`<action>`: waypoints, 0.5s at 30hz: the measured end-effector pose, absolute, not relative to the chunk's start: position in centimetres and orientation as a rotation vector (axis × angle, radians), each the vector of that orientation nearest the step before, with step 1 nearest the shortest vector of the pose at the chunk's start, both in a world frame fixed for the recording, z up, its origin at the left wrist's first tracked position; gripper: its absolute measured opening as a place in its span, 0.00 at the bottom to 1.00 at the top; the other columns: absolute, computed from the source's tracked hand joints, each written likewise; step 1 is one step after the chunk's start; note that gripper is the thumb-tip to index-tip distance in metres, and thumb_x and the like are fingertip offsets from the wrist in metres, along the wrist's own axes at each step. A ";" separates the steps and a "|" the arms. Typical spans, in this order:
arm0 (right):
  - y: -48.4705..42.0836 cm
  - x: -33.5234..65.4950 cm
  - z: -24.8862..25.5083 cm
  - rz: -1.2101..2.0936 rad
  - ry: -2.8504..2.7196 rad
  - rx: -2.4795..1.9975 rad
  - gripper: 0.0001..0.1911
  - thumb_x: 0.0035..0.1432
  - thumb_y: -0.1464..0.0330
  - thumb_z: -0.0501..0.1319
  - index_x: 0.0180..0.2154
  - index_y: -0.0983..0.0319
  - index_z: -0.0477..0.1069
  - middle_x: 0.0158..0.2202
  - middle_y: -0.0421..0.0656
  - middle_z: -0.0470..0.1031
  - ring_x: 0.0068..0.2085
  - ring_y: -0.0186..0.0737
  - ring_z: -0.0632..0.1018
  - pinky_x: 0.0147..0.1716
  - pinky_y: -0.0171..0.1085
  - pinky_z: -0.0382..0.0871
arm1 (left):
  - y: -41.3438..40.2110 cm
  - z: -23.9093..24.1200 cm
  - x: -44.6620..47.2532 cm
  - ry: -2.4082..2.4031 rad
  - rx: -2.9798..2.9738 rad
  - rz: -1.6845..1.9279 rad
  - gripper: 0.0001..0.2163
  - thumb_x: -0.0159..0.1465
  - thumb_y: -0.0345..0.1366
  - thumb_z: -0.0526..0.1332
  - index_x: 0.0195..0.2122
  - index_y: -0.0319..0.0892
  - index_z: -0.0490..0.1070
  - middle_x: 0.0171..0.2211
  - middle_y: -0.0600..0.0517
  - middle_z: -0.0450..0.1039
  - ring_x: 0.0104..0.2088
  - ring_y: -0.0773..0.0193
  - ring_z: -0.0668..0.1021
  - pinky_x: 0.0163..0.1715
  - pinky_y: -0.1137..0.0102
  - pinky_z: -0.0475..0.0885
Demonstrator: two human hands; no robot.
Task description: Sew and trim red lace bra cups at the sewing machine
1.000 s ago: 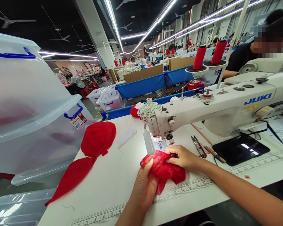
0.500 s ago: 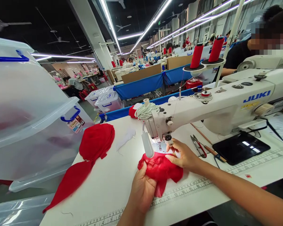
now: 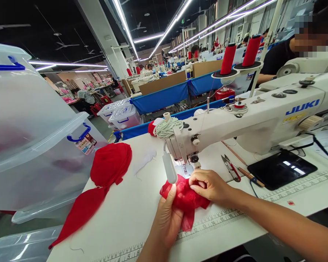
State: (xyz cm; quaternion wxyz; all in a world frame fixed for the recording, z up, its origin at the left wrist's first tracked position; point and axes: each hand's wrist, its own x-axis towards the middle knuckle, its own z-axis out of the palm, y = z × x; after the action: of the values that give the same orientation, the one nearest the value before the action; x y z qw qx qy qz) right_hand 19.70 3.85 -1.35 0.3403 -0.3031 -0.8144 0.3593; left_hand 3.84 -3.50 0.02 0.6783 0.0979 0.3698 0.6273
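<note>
A piece of sheer red fabric (image 3: pixel 187 200) is bunched between my two hands, just in front of the sewing machine's needle area. My left hand (image 3: pixel 166 218) grips its left side, thumb on top and fingers beneath. Pinching the upper right part with thumb and forefinger is my right hand (image 3: pixel 211 185). The white sewing machine (image 3: pixel 221 127) stands behind the cloth, and its small lamp (image 3: pixel 170 169) hangs right above it. A loop of pale green cord (image 3: pixel 168 127) rests on the machine head.
Red cloth pieces (image 3: pixel 110 163) lie at the table's left, beside a white scrap (image 3: pixel 145 162). Thread snips (image 3: pixel 231 169), a wooden-handled tool (image 3: pixel 251 176) and a black phone-like tablet (image 3: pixel 281 169) are at the right. Plastic bins (image 3: pixel 43 156) stand left; a co-worker (image 3: pixel 278 58) sits behind.
My right hand has shifted slightly left, away from the needle area, and its fingers have closed into a pinch on the fabric. My left thumb has moved up along the cloth.
</note>
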 end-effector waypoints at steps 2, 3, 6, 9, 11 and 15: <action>3.9 19.7 -1.2 0.988 -2.104 -0.783 0.06 0.56 0.66 0.60 0.29 0.61 0.70 0.24 0.37 0.65 0.24 0.32 0.64 0.26 0.33 0.59 | -3.3 0.2 3.9 0.875 0.208 1.410 0.13 0.62 0.28 0.62 0.48 0.37 0.71 0.38 0.46 0.79 0.40 0.62 0.81 0.48 0.66 0.74; 3.9 19.7 -1.2 1.015 -2.090 -0.784 0.08 0.56 0.63 0.61 0.31 0.61 0.70 0.22 0.36 0.63 0.24 0.33 0.64 0.27 0.33 0.60 | -3.3 0.2 4.0 0.887 0.207 1.409 0.14 0.61 0.27 0.63 0.49 0.38 0.71 0.38 0.46 0.79 0.40 0.61 0.80 0.49 0.66 0.74; 4.0 19.4 -1.4 1.060 -2.037 -0.802 0.14 0.56 0.57 0.61 0.31 0.61 0.69 0.19 0.34 0.59 0.25 0.35 0.64 0.27 0.34 0.60 | -3.1 0.1 4.3 0.884 0.204 1.404 0.16 0.62 0.26 0.61 0.51 0.39 0.69 0.39 0.45 0.79 0.43 0.58 0.80 0.50 0.62 0.73; 3.9 19.1 -1.6 1.085 -1.988 -0.815 0.12 0.56 0.61 0.60 0.26 0.60 0.65 0.22 0.36 0.62 0.23 0.33 0.63 0.24 0.33 0.58 | -3.0 -0.4 4.5 0.869 0.185 1.422 0.15 0.63 0.25 0.60 0.52 0.40 0.68 0.41 0.44 0.78 0.46 0.56 0.79 0.52 0.60 0.72; 3.9 19.0 -1.7 1.085 -1.974 -0.831 0.09 0.56 0.65 0.60 0.25 0.60 0.64 0.23 0.36 0.63 0.22 0.31 0.62 0.23 0.32 0.57 | -2.9 -0.7 4.5 0.858 0.181 1.434 0.15 0.63 0.25 0.59 0.51 0.40 0.69 0.42 0.43 0.78 0.47 0.55 0.78 0.52 0.58 0.71; 3.7 19.0 -1.4 1.030 -2.001 -0.830 0.08 0.53 0.70 0.60 0.25 0.60 0.62 0.23 0.35 0.61 0.22 0.30 0.61 0.22 0.31 0.56 | -2.9 -0.8 4.4 0.840 0.181 1.420 0.12 0.64 0.27 0.59 0.48 0.38 0.70 0.43 0.42 0.78 0.48 0.54 0.78 0.52 0.55 0.71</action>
State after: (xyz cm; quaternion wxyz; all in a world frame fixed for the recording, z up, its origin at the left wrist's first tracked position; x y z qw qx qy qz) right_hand 19.05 3.66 -1.37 0.3628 -0.3225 -0.7773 0.4001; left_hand 4.40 -2.89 -0.84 0.6750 0.0803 0.3734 0.6313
